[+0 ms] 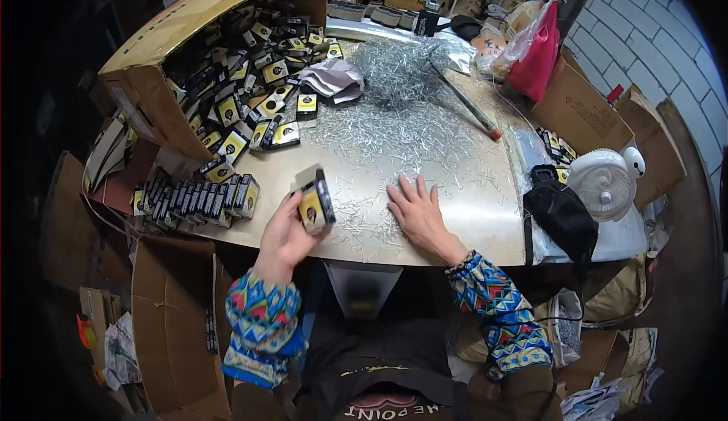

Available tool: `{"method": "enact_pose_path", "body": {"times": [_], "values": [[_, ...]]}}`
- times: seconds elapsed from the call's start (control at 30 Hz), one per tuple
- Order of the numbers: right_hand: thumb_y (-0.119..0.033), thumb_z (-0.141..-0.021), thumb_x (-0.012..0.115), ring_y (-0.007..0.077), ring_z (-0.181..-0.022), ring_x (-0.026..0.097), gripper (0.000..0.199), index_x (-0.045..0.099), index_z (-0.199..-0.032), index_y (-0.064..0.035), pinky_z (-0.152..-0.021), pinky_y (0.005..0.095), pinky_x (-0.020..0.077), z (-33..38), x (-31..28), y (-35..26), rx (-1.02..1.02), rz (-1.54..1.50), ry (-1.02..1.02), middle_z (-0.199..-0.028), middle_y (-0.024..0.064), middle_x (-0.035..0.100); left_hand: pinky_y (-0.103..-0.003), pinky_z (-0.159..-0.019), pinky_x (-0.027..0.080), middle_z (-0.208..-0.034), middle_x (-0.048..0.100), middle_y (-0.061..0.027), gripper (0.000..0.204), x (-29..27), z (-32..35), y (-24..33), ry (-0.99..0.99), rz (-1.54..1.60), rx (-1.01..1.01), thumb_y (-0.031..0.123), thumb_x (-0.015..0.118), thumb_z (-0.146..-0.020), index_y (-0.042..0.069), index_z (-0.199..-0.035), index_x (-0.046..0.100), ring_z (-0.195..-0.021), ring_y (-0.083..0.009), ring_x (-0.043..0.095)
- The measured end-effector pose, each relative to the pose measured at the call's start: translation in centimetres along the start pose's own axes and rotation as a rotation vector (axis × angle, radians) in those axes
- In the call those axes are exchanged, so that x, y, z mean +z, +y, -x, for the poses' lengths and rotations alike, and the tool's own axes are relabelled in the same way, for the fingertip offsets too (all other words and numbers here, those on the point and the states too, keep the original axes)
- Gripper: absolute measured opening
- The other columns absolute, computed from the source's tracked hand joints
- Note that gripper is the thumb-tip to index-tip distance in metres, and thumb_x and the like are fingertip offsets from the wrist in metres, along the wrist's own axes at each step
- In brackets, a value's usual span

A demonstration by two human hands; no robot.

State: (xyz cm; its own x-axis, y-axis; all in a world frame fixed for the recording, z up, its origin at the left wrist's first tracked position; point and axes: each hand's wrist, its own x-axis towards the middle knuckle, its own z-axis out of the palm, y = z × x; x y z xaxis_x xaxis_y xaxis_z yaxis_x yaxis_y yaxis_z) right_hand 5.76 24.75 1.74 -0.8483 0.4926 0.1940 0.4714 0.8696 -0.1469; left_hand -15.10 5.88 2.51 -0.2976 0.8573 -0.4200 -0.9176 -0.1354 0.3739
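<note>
My left hand (284, 233) holds a small black, yellow and white cardboard box (312, 207) upright above the near part of the table. Its top flap seems to stand up; what is inside cannot be seen. Flat on the metal tabletop, my right hand (422, 220) spreads its fingers at the near edge of scattered thin silver nail-like pieces (402, 137). A few of these pieces also lie between my two hands. Farther back they rise into a dense heap (398, 72).
At the left, a large carton (144, 99) on its side spills many similar small boxes. A row of boxes (201, 200) stands before it. A stick (466, 103) leans into the heap. On the right are a black pouch (561, 216) and a white fan (607, 186).
</note>
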Motion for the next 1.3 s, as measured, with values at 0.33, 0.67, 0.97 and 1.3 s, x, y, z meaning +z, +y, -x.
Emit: {"method": "enact_pose_path", "body": {"times": [0.33,0.67,0.97,1.3], "values": [[-0.027,-0.100,0.048,0.0396,-0.142,0.027,0.048,0.043,-0.142,-0.0045,-0.117,0.0478,0.0232,0.4,0.9,-1.4,-0.208,-0.293,0.061,-0.149,0.0230,0.037,-0.038,-0.065,0.057,-0.107,0.060,-0.0045,0.023,-11.3,11.7,-10.8,0.423,-0.594,0.011,0.016,0.046,-0.096,0.014,-0.119,0.050,-0.094,-0.0183,0.064],[-0.018,-0.097,0.053,0.0432,-0.137,0.035,0.047,0.043,-0.134,0.0100,-0.112,0.0513,0.0310,7.4,1.4,-10.3,-0.100,-0.244,0.073,-0.140,0.0289,0.043,-0.022,-0.066,0.043,-0.090,0.059,0.0000,0.018,-11.5,10.3,-19.6,0.352,-0.489,-0.088,0.004,0.054,-0.088,0.006,-0.106,0.057,-0.081,-0.0075,0.053],[-0.012,-0.093,0.060,0.0379,-0.135,0.041,0.042,0.052,-0.134,-0.0038,-0.111,0.0490,0.0332,7.8,-1.9,-8.9,-0.237,-0.534,0.047,-0.141,0.0207,0.047,-0.023,-0.070,0.046,-0.094,0.059,-0.0012,0.020,-10.4,10.9,-19.5,0.323,-0.359,-0.068,0.004,0.051,-0.087,0.005,-0.106,0.056,-0.083,-0.0093,0.055],[0.008,-0.069,0.061,0.0335,-0.091,0.058,0.028,0.063,-0.094,-0.0053,-0.080,0.0420,0.0463,5.6,0.6,-7.1,-0.318,-0.411,0.291,-0.096,0.0123,0.063,-0.043,-0.091,0.047,-0.112,0.058,-0.0235,0.072,-10.3,11.7,-21.5,0.265,-1.353,0.291,0.015,0.077,-0.072,-0.001,-0.128,0.036,-0.109,-0.0412,0.057]]}}
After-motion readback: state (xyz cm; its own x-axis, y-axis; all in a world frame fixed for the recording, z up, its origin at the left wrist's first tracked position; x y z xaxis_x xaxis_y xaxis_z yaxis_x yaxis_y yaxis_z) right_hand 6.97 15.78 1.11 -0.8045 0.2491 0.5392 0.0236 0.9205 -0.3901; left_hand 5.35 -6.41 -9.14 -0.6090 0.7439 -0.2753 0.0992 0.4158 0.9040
